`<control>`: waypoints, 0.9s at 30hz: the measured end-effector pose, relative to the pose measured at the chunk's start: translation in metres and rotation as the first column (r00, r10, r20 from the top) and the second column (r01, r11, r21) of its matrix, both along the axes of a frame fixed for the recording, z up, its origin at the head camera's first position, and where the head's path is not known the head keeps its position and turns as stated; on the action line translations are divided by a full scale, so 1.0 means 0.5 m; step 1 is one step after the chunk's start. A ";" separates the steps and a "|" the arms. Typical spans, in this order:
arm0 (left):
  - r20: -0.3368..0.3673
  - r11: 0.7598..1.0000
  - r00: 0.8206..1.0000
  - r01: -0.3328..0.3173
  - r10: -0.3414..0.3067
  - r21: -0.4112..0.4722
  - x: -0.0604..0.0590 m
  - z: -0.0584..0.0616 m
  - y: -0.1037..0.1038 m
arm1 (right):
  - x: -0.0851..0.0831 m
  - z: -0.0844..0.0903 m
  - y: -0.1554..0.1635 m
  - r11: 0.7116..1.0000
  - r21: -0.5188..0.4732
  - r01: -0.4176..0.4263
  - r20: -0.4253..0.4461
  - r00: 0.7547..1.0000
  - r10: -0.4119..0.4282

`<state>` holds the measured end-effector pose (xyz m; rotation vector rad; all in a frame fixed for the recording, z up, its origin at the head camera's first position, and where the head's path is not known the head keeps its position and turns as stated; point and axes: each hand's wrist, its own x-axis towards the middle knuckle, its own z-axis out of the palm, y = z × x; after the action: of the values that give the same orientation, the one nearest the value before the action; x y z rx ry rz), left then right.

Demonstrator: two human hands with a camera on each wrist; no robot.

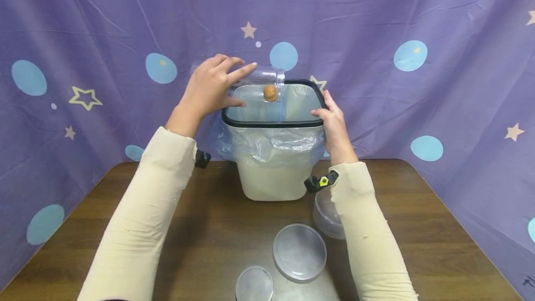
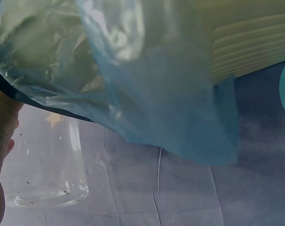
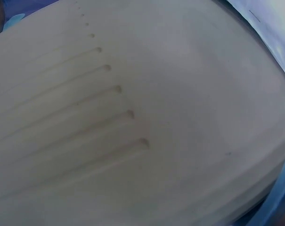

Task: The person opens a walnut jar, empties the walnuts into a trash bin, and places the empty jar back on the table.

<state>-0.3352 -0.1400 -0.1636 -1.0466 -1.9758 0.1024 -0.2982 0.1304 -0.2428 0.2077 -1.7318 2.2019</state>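
Note:
My left hand (image 1: 211, 85) holds a clear plastic jar (image 1: 260, 74) on its side above the bin's opening, thumb below and fingers on top. Inside, close to the jar's mouth, lies a brown round ball (image 1: 270, 93). Small dark specks dot the jar's base (image 2: 48, 188) in the left wrist view. Under it stands a cream bin (image 1: 273, 185) with a black rim (image 1: 276, 124) and a translucent bluish bag (image 1: 277, 145) folded over its edge. At the rim's right side my right hand (image 1: 334, 127) grips, thumb on the near inner side. Only the bin's ridged wall (image 3: 180, 94) fills most of the right wrist view.
Two round clear lids, a larger one (image 1: 300, 253) and a smaller one (image 1: 254, 285), lie on the wooden table (image 1: 209, 240) in front of the bin. A clear round container (image 1: 327, 216) is partly hidden by my right forearm. A purple patterned curtain (image 1: 355, 22) hangs behind.

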 end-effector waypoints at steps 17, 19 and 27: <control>0.023 0.998 0.998 0.062 -0.062 0.014 -0.006 0.009 0.002 | 0.003 -0.001 0.000 1.000 0.005 0.008 -0.011 1.000 -0.008; 0.013 0.997 0.997 0.075 -0.075 -0.006 -0.005 0.009 0.006 | 0.003 -0.001 0.002 1.000 0.005 0.009 -0.014 1.000 -0.009; -0.069 0.996 0.997 0.031 -0.038 -0.089 0.000 0.004 0.021 | 0.006 -0.001 0.003 1.000 0.000 0.005 -0.008 1.000 -0.005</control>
<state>-0.3352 -0.1295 -0.1615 -1.1184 -1.9028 0.2067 -0.2953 0.1320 -0.2431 0.2115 -1.7266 2.1951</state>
